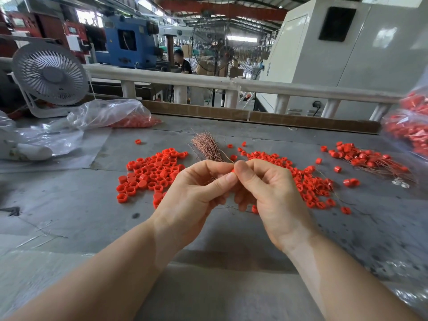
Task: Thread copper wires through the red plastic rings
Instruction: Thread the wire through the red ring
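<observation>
My left hand [196, 184] fingers gripped copper wire bundle [206, 147]; right hand [261, 181] fingers pinched red ring [232, 170], raised above tabletop [69, 205]. Wire thin, bendy, probably kinks; best held near tip. Ring light, rigid, likely slippery.

Matt grey table top [69, 200], scuffed and stained, stone-like or coated. Smooth red plastic rings [148, 174], faintly glossy. Thin bare copper wires [207, 147] in a bundle, pinkish metallic sheen. Crinkled clear plastic bag [108, 113], shiny. White plastic desk fan [49, 74], matt. Brown cardboard strip [208, 112] along the far edge, dull.
</observation>
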A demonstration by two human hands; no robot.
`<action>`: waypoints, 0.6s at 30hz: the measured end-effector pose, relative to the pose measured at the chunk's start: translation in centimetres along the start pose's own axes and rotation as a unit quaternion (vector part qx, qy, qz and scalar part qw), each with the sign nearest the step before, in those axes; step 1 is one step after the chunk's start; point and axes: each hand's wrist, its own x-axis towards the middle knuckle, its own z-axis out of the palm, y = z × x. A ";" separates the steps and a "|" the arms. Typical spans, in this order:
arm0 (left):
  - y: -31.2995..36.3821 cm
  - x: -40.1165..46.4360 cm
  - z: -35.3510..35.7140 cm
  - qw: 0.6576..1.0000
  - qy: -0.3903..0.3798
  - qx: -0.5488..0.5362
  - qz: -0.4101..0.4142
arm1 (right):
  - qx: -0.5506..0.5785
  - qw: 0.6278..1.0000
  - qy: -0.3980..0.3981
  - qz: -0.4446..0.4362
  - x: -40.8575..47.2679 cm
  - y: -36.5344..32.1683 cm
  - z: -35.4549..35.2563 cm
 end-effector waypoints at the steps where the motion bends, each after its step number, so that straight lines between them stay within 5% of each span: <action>1: 0.0 0.0 0.0 1.000 -0.005 -0.002 -0.002 | 0.000 1.000 0.005 0.001 0.0 0.0 0.0; 18: -0.1 -0.1 0.0 1.000 -0.022 0.001 0.003 | 0.027 0.999 0.004 0.039 0.1 0.0 -0.2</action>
